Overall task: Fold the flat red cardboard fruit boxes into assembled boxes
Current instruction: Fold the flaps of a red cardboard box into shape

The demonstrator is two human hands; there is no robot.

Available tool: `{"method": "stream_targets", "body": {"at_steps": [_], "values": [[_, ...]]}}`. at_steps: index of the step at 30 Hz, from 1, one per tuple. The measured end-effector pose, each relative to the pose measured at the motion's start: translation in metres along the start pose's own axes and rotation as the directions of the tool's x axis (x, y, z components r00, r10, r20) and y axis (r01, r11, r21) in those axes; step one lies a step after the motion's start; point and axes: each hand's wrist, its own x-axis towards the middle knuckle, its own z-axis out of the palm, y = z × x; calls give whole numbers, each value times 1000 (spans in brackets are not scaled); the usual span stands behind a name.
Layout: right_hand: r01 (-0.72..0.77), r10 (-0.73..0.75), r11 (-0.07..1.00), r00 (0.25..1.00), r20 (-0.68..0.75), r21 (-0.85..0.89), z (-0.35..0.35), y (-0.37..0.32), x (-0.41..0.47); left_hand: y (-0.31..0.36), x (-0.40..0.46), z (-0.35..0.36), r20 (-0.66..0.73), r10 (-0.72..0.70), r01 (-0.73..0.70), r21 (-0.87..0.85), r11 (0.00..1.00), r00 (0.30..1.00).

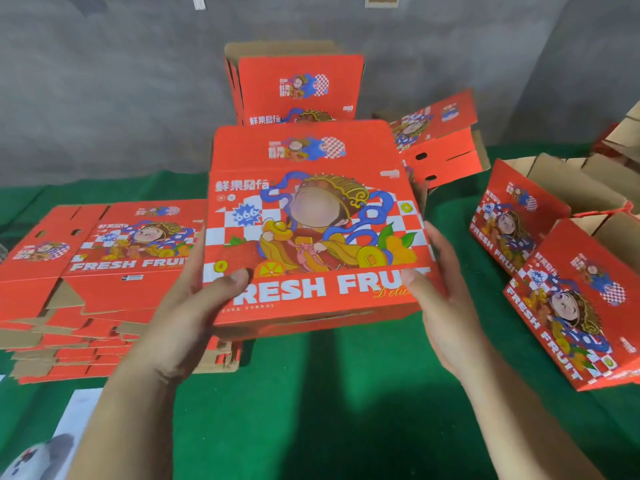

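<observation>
A person holds one red box [313, 233] up in the middle of the scene, above the green table [322, 393], with its printed face turned to the camera. The left hand [194, 317] has its grip on the lower left corner of this box: the thumb lies on the printed front, next to the words "FRESH FRUIT", and the other fingers go behind the cardboard. The right hand [440, 299] holds the lower right edge in the same manner, the thumb on the front and the fingers around the side. The top flap of the held box leans away, toward the far side. On the left part of the table lies a stack of flat boxes [86, 289], still not folded, with brown cardboard edges showing at the near side. Behind the held box, at the far side near the grey wall [104, 98], stands another group of red boxes [298, 86], partly hidden. Just to the right of it one box [440, 140] lies tilted with its flaps open. On the right side stand two assembled boxes [568, 289], open at the top, with the brown inside visible. At the near left corner there is a white paper [74, 420] with a blurred picture on it.
</observation>
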Motion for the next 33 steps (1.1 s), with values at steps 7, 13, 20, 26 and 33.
{"method": "stream_targets", "body": {"at_steps": [7, 13, 20, 26, 33], "values": [[72, -76, 987, 997, -24, -141, -60, -17, 63, -27, 68, 75, 77, 231, -240, 156, 958, 970], [128, -129, 917, 991, 22, -378, -103, -18, 115, -44, 126, 104, 133, 295, -321, 268, 908, 946], [-10, -140, 777, 972, -188, -630, -129, 15, 185, -54, 202, 138, 81, 417, -379, 597, 707, 905], [-268, 99, 742, 950, -295, -615, -94, 54, 228, -92, 230, 165, 17, 71, -66, 636, 769, 997], [-191, 67, 802, 970, -234, -566, -51, 73, 184, -99, 220, 183, -426, 107, 39, 321, 946, 899]]}}
